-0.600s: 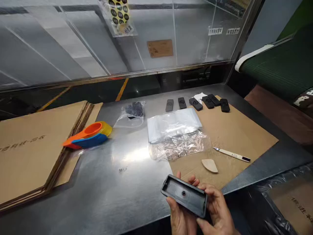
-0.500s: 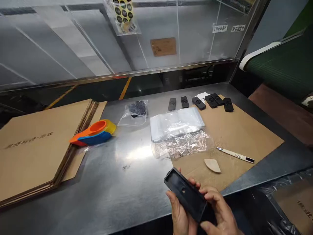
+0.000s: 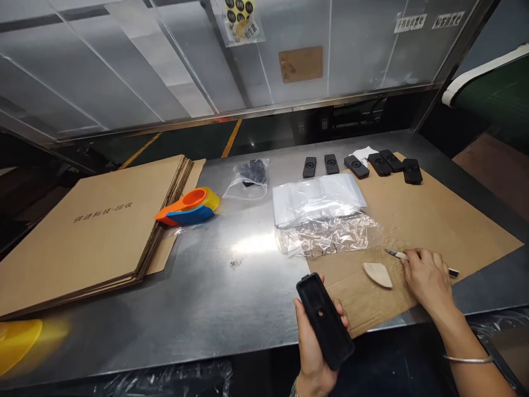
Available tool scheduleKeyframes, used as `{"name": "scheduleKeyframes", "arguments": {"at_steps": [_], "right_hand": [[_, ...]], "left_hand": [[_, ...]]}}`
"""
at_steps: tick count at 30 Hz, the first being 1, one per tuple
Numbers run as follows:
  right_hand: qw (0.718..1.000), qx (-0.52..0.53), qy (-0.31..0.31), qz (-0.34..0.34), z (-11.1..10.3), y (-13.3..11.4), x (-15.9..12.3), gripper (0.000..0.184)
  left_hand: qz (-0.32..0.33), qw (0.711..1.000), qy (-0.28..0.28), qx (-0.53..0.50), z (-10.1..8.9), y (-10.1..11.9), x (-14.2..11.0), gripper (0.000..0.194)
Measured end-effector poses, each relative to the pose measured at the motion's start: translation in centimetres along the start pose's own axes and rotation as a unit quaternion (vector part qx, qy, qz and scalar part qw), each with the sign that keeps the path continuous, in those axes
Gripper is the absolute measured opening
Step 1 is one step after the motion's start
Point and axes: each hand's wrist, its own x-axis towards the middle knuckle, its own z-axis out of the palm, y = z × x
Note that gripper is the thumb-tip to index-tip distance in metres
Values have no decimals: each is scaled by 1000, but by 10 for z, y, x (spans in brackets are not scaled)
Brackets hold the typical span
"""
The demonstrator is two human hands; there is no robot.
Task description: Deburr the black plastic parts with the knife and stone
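My left hand [image 3: 313, 353] is wrapped round a hollow black plastic case [image 3: 324, 320], its open side up and a small hole in its floor. The case is tilted near the table's front edge. To the right, my right hand [image 3: 427, 278] has its fingers curled over the white handle of a craft knife [image 3: 397, 254], which lies on the brown cardboard sheet [image 3: 454, 220]. The blade points left, and the dark handle end shows past my fingers. A pale fan-shaped wedge [image 3: 377, 274] lies left of that hand.
Several black cases [image 3: 331, 164] stand along the back. Clear plastic bags [image 3: 318, 199] lie mid-table, with a bagged black item [image 3: 253, 173] behind. Orange, blue and yellow plastic pieces [image 3: 188, 208] lie against stacked cardboard [image 3: 95, 220]. A yellow object [image 3: 19, 342] shows at lower left.
My right hand has left the black case and moved right onto the craft knife. My left hand keeps the case. The view has shifted left.
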Motion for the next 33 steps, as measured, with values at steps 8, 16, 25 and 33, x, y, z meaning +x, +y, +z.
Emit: {"name": "scheduleKeyframes", "arguments": {"at_steps": [8, 16, 25, 33], "right_hand": [[964, 263, 31, -6, -60, -33, -34, 24], [850, 454, -189, -189, -129, -99, -66, 26], [786, 555, -272, -16, -94, -112, -81, 54], [682, 631, -360, -86, -99, -86, -44, 54]], "left_hand": [[20, 1000, 12, 10, -6, 11, 3, 63], [32, 998, 56, 4, -6, 14, 4, 58], [109, 992, 60, -22, -9, -3, -5, 50], [-21, 994, -87, -64, -14, 15, -14, 55]]}}
